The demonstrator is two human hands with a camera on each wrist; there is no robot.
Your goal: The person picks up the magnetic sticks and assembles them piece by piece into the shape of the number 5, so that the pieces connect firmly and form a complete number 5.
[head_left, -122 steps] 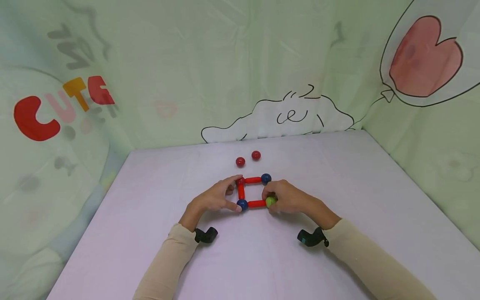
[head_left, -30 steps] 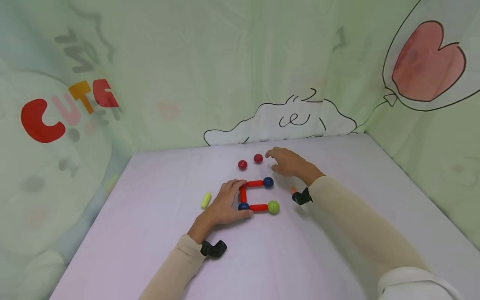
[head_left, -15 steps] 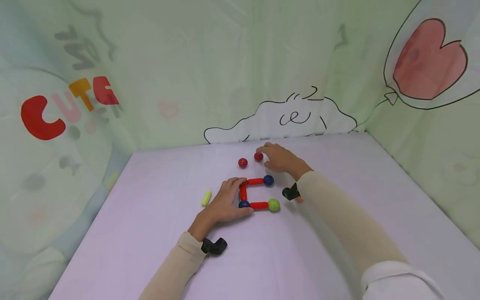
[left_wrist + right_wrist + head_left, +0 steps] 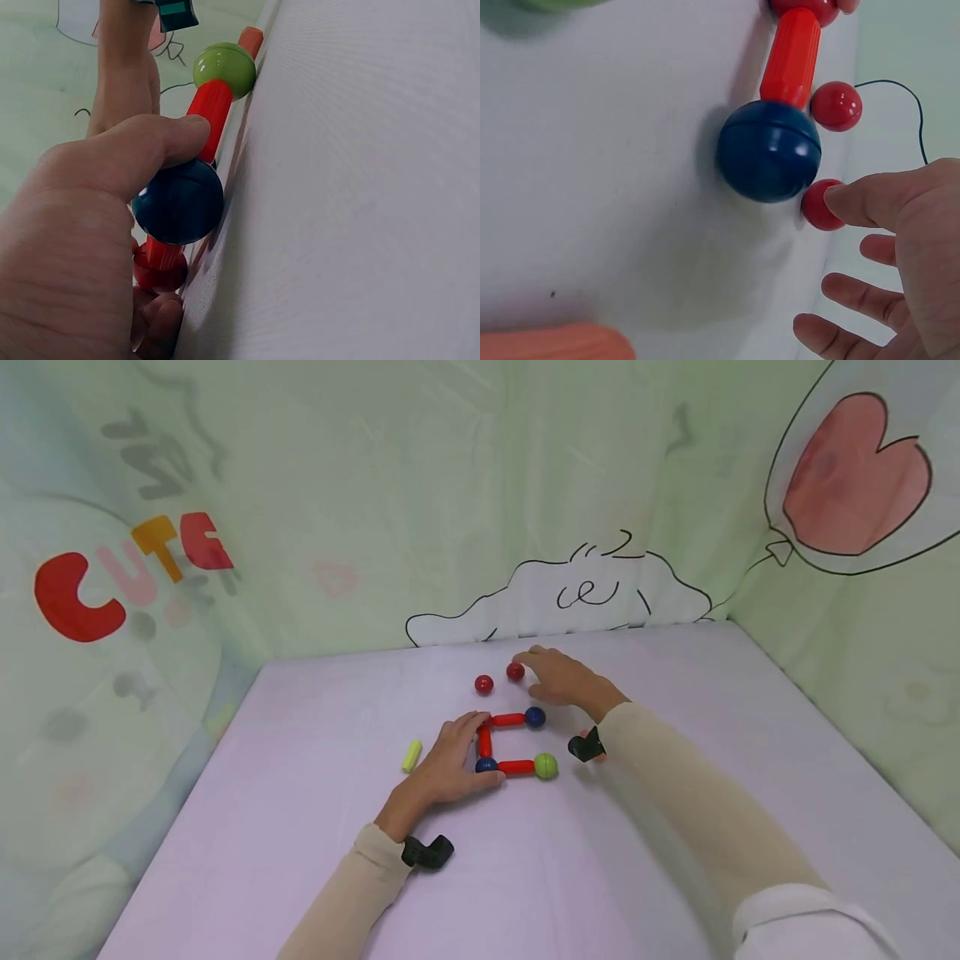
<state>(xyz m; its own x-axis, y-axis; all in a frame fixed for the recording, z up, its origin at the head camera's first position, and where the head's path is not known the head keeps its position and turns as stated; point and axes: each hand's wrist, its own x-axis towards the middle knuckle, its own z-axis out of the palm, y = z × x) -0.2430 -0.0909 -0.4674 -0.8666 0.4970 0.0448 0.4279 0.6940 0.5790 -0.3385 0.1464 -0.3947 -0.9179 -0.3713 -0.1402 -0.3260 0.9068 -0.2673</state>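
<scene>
A three-sided frame of red rods [image 4: 517,767] and balls lies on the table, its gap facing right. Blue balls [image 4: 535,717] sit at the far right and near left corners, a green ball [image 4: 546,766] at the near right. My left hand [image 4: 450,766] holds the frame's left side, thumb over the near rod by the blue ball [image 4: 180,202], fingers around the red corner ball [image 4: 160,270], which they partly hide. My right hand [image 4: 562,678] reaches a loose red ball [image 4: 515,672]: the index fingertip overlaps its edge, the thumb stands apart and the other fingers are spread [image 4: 859,292].
Another loose red ball [image 4: 483,685] lies just left of the first. A yellow-green rod [image 4: 412,756] is left of my left hand. An orange rod [image 4: 555,343] lies beneath my right wrist, mostly hidden in the head view. A printed curtain [image 4: 337,527] rises behind the table.
My right hand has left the green ball and moved up to the far red ball, nearly still over the last half second. My left hand has shifted slightly, uncovering the yellow-green rod.
</scene>
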